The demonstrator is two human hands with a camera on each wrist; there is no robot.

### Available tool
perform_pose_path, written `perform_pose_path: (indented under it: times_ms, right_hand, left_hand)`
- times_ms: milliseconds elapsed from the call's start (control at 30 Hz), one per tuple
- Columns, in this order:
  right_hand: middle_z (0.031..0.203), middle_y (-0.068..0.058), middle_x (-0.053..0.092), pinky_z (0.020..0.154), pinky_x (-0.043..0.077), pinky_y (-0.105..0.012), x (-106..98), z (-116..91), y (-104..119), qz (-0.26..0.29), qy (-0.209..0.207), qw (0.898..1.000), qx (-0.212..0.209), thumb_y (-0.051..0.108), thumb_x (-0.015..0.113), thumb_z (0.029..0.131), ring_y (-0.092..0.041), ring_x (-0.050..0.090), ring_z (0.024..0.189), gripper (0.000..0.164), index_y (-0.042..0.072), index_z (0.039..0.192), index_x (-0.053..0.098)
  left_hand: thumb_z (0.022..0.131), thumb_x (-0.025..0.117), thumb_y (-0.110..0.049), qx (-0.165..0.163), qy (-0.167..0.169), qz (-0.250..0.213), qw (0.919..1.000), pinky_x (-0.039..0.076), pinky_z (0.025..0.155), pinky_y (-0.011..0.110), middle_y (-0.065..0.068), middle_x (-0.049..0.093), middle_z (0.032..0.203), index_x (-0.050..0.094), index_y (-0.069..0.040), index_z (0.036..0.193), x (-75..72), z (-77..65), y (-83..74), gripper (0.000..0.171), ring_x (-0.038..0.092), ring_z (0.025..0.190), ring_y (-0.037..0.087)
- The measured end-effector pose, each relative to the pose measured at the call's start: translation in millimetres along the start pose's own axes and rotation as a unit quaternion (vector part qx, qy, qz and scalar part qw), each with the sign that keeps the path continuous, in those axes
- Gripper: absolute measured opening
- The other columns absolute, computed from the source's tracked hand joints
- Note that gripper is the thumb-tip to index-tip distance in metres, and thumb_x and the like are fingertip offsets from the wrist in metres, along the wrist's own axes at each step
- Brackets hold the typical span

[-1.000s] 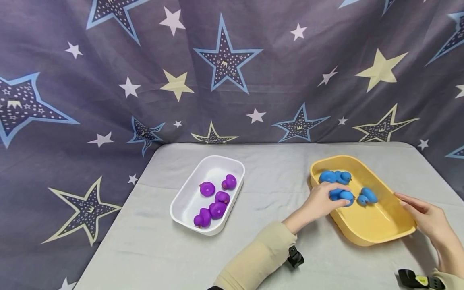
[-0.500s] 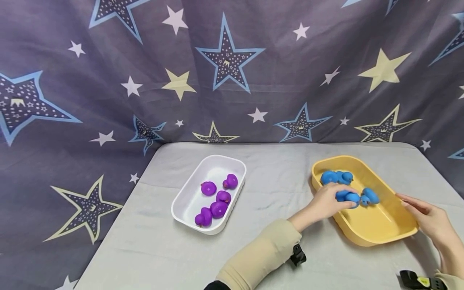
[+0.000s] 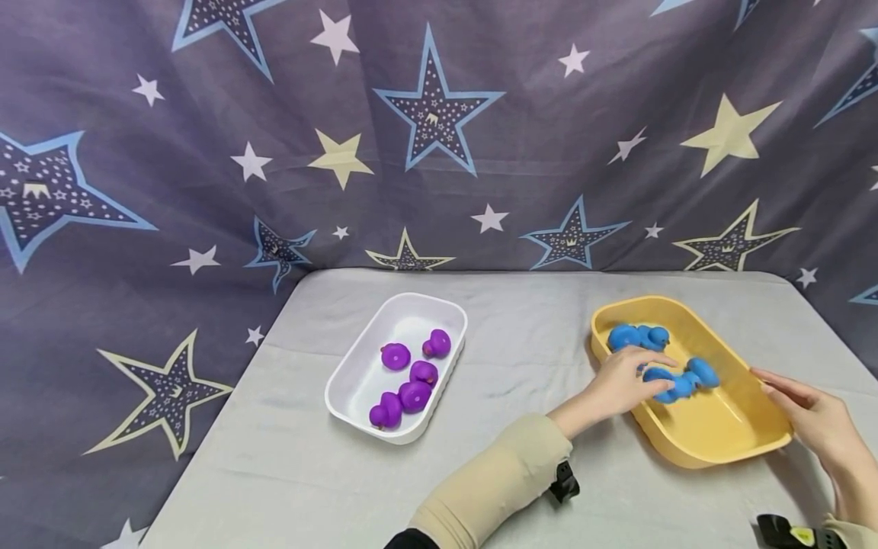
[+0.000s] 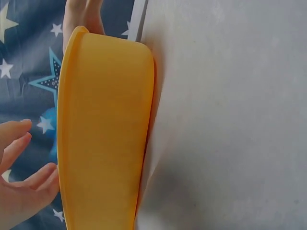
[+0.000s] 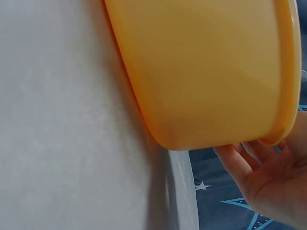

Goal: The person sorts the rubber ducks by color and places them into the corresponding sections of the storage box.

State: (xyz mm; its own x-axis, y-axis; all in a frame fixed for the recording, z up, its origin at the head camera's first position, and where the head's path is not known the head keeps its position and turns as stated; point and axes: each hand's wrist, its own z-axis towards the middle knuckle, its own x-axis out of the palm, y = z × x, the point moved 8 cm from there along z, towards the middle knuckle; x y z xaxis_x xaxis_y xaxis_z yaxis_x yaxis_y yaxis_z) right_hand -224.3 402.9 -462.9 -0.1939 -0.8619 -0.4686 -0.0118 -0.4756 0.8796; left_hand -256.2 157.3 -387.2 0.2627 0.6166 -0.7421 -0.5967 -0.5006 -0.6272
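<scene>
In the head view my left hand [image 3: 626,380] hovers over the left side of a yellow tray [image 3: 727,427], fingers and thumb spread apart. A blue rubber duck [image 3: 658,375] lies right at its fingertips, against other blue ducks [image 3: 703,372]. More blue ducks [image 3: 627,336] sit at the tray's far end. The left wrist view shows this hand [image 4: 26,177] with a gap between thumb and fingers, beside the tray wall [image 4: 105,134]. My right hand [image 3: 812,415] holds the tray's right rim; in the right wrist view its fingers [image 5: 235,160] lie against the outer wall below the lip.
A white tray [image 3: 343,374] stands left of the yellow one, with several purple rubber ducks [image 3: 414,396] inside. Both trays rest on a light grey cloth-covered table [image 3: 274,473]. A dark star-patterned curtain [image 3: 480,191] hangs behind the table's far edge.
My left hand has moved slightly right and let go of the blue duck, which now lies lower in the tray against the others. The right hand keeps its place on the rim.
</scene>
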Motion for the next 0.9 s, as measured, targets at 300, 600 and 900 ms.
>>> perform_pose_path:
  times_ms: [300,600,900]
  right_hand:
    - [0.087,0.043,0.045,0.061,0.039,-0.003,-4,6,-15,-0.026,-0.014,1.000,0.010,0.031,0.052,0.089,0.025,0.038,0.080,0.034,0.019,0.121,0.057]
    - [0.089,0.043,0.041,0.062,0.034,-0.001,-8,15,-30,-0.085,-0.019,0.996,-0.003,0.034,0.049,0.089,0.026,0.034,0.081,0.039,0.015,0.124,0.054]
    - [0.092,0.043,0.045,0.065,0.030,0.001,-12,25,-43,-0.083,-0.020,0.996,-0.027,0.033,0.053,0.088,0.026,0.035,0.086,0.040,0.014,0.124,0.054]
  left_hand:
    - [0.083,0.061,-0.026,0.015,-0.030,-0.033,0.9989,0.032,0.067,0.001,-0.007,0.056,0.110,0.064,-0.021,0.105,-11.3,-9.1,2.4,0.023,0.049,0.091,-0.001]
    - [0.084,0.060,-0.025,0.034,-0.032,-0.042,0.9980,0.033,0.084,0.009,-0.006,0.056,0.112,0.063,-0.018,0.107,-21.4,-21.9,9.3,0.024,0.046,0.101,-0.004]
    - [0.083,0.062,-0.025,0.022,-0.031,-0.044,0.9983,0.033,0.091,0.018,-0.005,0.056,0.112,0.064,-0.019,0.105,-36.6,-33.8,19.5,0.023,0.046,0.106,0.001]
